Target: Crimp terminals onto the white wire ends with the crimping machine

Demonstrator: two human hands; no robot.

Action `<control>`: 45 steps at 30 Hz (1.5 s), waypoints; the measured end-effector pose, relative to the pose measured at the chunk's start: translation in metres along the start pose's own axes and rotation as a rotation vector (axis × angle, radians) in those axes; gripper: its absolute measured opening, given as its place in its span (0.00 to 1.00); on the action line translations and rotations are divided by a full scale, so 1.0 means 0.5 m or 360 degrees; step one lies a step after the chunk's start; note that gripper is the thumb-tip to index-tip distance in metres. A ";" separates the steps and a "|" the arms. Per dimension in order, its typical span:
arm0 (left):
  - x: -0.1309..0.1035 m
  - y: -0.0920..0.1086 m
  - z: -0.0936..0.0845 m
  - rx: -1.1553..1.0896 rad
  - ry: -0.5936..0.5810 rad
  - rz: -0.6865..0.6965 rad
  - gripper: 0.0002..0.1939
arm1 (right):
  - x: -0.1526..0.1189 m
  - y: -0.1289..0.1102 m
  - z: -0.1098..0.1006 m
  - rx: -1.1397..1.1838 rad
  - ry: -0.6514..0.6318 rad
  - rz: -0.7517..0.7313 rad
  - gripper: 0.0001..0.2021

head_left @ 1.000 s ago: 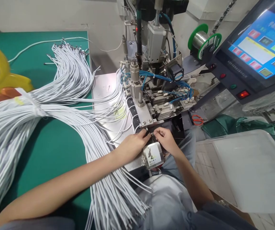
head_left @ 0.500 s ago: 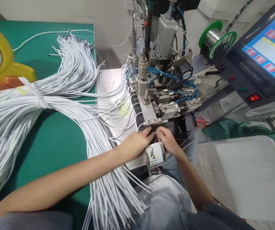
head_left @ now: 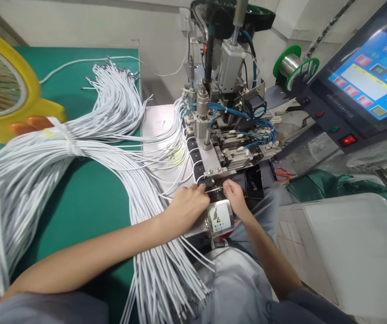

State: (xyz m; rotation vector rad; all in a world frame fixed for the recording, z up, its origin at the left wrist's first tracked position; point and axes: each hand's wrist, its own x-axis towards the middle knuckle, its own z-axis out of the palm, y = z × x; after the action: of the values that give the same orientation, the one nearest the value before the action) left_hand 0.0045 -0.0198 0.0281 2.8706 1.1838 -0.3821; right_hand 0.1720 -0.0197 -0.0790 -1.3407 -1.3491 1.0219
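Note:
My left hand [head_left: 189, 204] is closed on a white cable [head_left: 212, 191], at the front of the metal machine [head_left: 210, 157]. Between my two hands a short stretch of that cable shows, running nearly level. My right hand [head_left: 235, 198] pinches at the cable's right end; the small tip between its fingers is mostly hidden. Just below the hands is a metal cover with a white label [head_left: 220, 217]. A large bundle of white cables [head_left: 156, 234] passes under my left forearm, and several of its strands lead into the machine's left side.
A green mat [head_left: 102, 193] lies under the tied cables. At the left stands a yellow-framed object [head_left: 34, 90]. To the right are a control screen [head_left: 371, 76], a wire spool [head_left: 289, 65], red-handled scissors [head_left: 282, 174], a small black box [head_left: 254, 182] and a white tray [head_left: 358, 243].
My hands have drawn apart, the left one shifting left, so the white cable between them now shows. The view has shifted slightly, and a green button now shows on the screen.

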 end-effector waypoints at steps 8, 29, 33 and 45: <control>0.011 -0.023 0.025 0.0012 0.0112 -0.0157 0.11 | -0.100 -0.070 0.009 -0.0137 0.0470 -0.0401 0.13; 0.082 -0.412 0.040 -0.0061 0.0187 -0.0642 0.32 | -0.117 -0.068 0.081 -0.0841 0.0372 -0.0952 0.13; 0.133 -0.440 0.041 -0.0010 0.0232 -0.0608 0.26 | -0.118 -0.065 0.083 -0.0841 0.0375 -0.0954 0.13; 0.193 -0.526 0.021 0.0009 0.0343 -0.0925 0.18 | -0.115 -0.059 0.091 -0.0828 0.0440 -0.0995 0.13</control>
State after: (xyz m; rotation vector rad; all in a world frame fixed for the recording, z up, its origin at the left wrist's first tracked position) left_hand -0.1149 0.2334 0.0172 2.5638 2.0521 -0.0722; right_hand 0.1186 -0.0761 -0.0631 -1.2274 -1.7207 0.0584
